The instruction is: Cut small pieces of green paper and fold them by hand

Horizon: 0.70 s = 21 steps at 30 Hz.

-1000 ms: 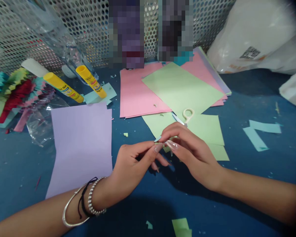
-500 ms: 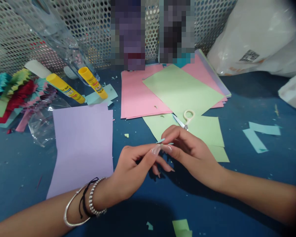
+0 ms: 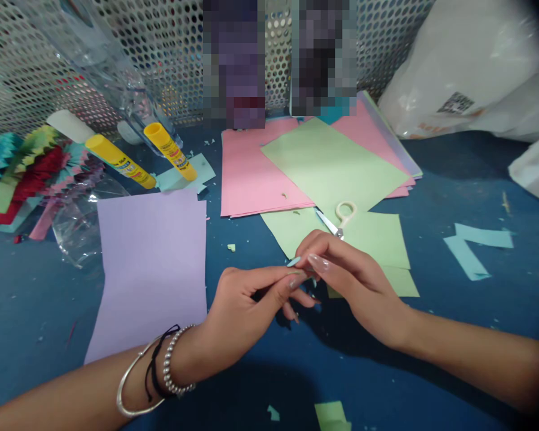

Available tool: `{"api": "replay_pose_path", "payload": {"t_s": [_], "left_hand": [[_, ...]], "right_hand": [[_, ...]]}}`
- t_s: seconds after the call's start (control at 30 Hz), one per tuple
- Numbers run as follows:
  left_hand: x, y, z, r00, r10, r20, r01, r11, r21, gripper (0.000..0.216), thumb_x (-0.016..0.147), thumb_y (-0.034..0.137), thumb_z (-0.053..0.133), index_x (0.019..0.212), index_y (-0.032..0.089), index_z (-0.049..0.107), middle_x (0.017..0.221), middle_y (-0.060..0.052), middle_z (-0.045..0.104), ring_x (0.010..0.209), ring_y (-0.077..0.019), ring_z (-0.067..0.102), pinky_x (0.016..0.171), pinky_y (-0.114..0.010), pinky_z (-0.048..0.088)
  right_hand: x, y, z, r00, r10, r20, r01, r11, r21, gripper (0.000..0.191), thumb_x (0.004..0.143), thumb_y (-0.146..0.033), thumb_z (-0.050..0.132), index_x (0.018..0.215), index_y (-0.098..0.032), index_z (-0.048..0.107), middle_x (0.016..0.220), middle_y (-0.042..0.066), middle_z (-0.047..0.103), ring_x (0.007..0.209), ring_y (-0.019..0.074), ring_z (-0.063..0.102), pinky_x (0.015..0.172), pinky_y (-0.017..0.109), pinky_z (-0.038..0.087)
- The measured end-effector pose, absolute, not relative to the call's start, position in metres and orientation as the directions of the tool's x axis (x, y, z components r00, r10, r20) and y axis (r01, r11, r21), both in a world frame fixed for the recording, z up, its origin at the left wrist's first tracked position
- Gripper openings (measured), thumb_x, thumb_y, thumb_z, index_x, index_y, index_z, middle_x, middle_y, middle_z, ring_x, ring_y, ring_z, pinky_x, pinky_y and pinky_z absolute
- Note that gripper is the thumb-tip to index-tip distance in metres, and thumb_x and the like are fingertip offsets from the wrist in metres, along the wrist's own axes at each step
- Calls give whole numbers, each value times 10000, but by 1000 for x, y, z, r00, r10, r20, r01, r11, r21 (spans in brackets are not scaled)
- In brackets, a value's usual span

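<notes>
My left hand (image 3: pixel 251 314) is closed, its thumb and index finger pressed together and its other fingers curled below. Whatever the pinch may hold is too small and too hidden to name. My right hand (image 3: pixel 354 275) meets it from the right, with fingers bent around the left fingertips and its thumb lying over them. A pale blue sliver (image 3: pixel 293 261) shows at the right index fingertip; whether it is paper or a nail I cannot tell. Just beyond the right knuckles lie white-handled scissors (image 3: pixel 339 224) on light green paper (image 3: pixel 379 236).
Purple paper (image 3: pixel 153 269) lies at left, near two yellow glue sticks (image 3: pixel 121 161) and folded colored-paper pieces (image 3: pixel 31 173). Pink sheets (image 3: pixel 247 173) lie at the back. Blue strips (image 3: pixel 467 257) are at right, below a white plastic bag (image 3: pixel 467 72). Perforated metal (image 3: pixel 179 72) stands behind.
The right thumb has lifted off the left thumb tip and slid slightly up and right. The left fingertips have moved a little right. Everything on the table stays in place.
</notes>
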<state>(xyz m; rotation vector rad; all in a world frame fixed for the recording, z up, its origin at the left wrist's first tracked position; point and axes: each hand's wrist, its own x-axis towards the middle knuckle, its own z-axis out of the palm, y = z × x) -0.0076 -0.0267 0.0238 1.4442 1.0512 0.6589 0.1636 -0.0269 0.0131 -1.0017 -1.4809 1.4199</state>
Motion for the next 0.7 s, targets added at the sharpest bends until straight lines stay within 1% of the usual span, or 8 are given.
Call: {"api": "replay_pose_path", "payload": {"t_s": [0.13,0.3,0.47,0.6,0.7], "left_hand": [[-8,-28,24,421,895,-149,209,64,976,228,882,246,491,852,163,701,733,-16,728,494,-96,630,533,-205,535],[-8,-28,25,414,900,-136,170,70,983,216,887,218,484,922,162,690,724,-12,728,483,-82,627,514,-178,532],[-8,-26,26,411,891,-190,156,137,978,225,890,240,485,846,148,685,670,-9,705,489,-68,600,520,-161,511],[-8,-25,23,414,880,-233,108,207,972,237,916,310,426,918,169,616,598,15,657,449,-67,547,464,-164,473],[-7,-25,21,438,870,-226,107,200,974,270,932,333,375,989,177,589,596,15,643,449,-67,540,473,-168,468]], "right_hand": [[165,-26,15,-336,939,66,54,89,-995,192,923,-298,391,881,-201,552,844,24,505,742,115,494,641,260,421],[164,-26,15,-349,934,73,65,102,-993,185,926,-282,384,908,-205,552,852,21,503,756,111,502,662,259,424],[163,-27,14,-336,939,74,87,109,-990,131,898,-292,446,958,-221,539,892,27,494,758,120,514,644,266,453],[162,-27,13,-309,949,67,102,103,-989,130,893,-290,461,985,-237,535,941,33,492,790,124,524,652,263,470],[162,-27,13,-295,953,70,102,105,-989,126,900,-288,448,969,-239,543,955,31,492,840,130,534,709,272,477]]}}
